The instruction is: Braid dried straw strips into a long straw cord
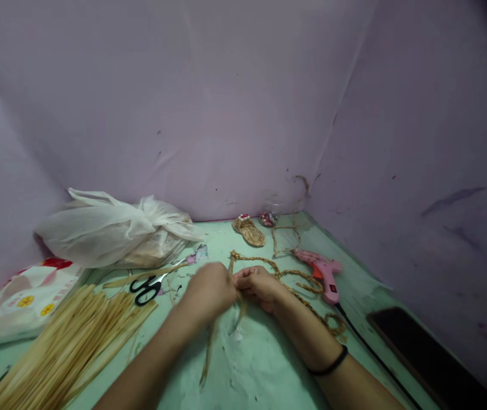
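Observation:
My left hand (212,289) and my right hand (260,286) meet over the middle of the green table. Both are closed on a braided straw cord (257,259), my right fingers pinching it beside my left fist. Loose strand ends (207,356) hang down below my left hand, and the exact grip there is blurred. Beyond my right hand the finished braid runs in loops across the table and under my right forearm. A small woven straw slipper (249,232) with red and white beads lies behind my hands.
To the left lie a bundle of flat straw strips (72,347), black-handled scissors (149,289), a tied white plastic bag (119,230) and a white-and-red packet (29,296). On the right are a pink glue gun (324,271) with a black cable and a dark phone-like slab (422,353). A clear container (269,217) stands at the back.

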{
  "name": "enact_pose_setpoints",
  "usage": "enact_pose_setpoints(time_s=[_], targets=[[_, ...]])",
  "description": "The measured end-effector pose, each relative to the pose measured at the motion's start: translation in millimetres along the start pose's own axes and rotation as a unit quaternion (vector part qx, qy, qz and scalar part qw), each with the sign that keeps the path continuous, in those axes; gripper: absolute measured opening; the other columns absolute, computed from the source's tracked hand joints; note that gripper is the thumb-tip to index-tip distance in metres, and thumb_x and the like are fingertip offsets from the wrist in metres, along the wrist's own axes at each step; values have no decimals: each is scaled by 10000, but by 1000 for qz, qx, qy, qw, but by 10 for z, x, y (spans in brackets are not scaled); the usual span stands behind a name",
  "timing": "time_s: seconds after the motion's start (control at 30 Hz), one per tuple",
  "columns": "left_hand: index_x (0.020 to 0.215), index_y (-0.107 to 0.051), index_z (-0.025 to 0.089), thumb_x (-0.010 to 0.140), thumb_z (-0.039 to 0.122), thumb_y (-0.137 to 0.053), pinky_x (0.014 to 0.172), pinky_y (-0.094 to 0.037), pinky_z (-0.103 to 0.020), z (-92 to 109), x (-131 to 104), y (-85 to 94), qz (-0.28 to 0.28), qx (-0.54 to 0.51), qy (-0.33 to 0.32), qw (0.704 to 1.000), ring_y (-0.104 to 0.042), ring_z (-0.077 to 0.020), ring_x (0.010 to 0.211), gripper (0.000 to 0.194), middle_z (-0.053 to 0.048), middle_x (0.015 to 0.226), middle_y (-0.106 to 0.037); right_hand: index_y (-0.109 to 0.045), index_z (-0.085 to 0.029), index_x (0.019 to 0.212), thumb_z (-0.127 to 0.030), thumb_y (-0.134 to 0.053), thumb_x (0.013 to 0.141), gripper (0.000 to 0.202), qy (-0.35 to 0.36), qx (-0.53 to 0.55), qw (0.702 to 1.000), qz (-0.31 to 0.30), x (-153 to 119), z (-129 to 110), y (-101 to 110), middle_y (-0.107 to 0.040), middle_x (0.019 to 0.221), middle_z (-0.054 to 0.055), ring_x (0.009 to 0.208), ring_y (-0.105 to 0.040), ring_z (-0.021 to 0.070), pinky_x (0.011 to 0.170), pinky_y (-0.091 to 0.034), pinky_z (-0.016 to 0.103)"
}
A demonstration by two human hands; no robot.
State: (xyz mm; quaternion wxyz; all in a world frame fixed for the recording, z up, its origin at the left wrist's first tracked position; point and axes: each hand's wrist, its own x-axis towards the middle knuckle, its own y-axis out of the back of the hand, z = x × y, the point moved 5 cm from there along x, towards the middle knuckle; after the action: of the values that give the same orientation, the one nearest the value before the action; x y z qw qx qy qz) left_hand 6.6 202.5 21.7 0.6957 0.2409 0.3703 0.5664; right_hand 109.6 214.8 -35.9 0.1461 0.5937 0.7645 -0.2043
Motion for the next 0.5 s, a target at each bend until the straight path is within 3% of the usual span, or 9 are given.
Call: enact_pose_setpoints(time_s=[0.03,0.07,0.13,0.23,0.3,0.37,0.43,0.5], targets=[[537,-544,131,634,229,-512,482,-299,-229,-40,50,105,33,10,11,999,-504,-152,506,141,-54,497,-525,-539,-111,555,-87,-521,528,40,0,3,1000,-9,-4,-9,-2,-508,415,-41,299,-230,14,322,-111,167],[602,-566,132,657,227,-479,450,-297,-223,-92,100,149,30,-28,33,999,-471,-126,430,140,-29,478,-518,-541,-105,558,-89,-525,530,36,2,5,1000,-18,-8,-18,-3,-533,439,-31,297,-228,10,320,-107,166],[638,-569,128,670,208,-444,401,-287,-214,-187,181,82,-39,-127,83,988,-414,-99,351,152,-3,436,-492,-546,-100,570,-90,-528,536,40,3,11,999,-33,-9,-25,-3,-545,454,-27,295,-231,6,319,-106,163],[587,-544,113,645,178,-461,365,-271,-194,-222,229,-170,-165,-252,98,949,-397,-77,344,120,-1,432,-488,-556,-99,593,-102,-528,556,47,3,11,999,-48,6,-7,5,-526,437,-30,305,-274,13,328,-123,156],[576,-535,109,628,177,-479,354,-255,-183,-232,236,-283,-200,-290,100,931,-392,-63,352,102,1,450,-491,-562,-104,617,-111,-528,571,58,9,-5,999,-52,23,5,23,-531,456,-27,329,-315,21,339,-151,153],[578,-537,111,617,184,-489,346,-231,-182,-247,247,-325,-198,-281,100,933,-360,-54,339,95,19,433,-458,-566,-111,644,-120,-531,585,70,27,-59,997,-44,37,-2,55,-551,501,-21,360,-343,27,357,-191,154],[539,-516,123,604,189,-491,348,-215,-195,-271,267,-320,-170,-215,106,956,-322,-61,319,95,37,374,-389,-576,-116,656,-129,-534,597,74,71,-173,982,-22,32,-53,89,-575,545,-9,406,-382,41,390,-244,159],[480,-472,140,574,173,-493,365,-203,-209,-283,300,-290,-120,-120,96,981,-296,-67,321,102,46,336,-327,-600,-122,650,-143,-530,610,83,148,-332,932,10,-7,-150,94,-596,569,7,476,-440,69,445,-293,172]])
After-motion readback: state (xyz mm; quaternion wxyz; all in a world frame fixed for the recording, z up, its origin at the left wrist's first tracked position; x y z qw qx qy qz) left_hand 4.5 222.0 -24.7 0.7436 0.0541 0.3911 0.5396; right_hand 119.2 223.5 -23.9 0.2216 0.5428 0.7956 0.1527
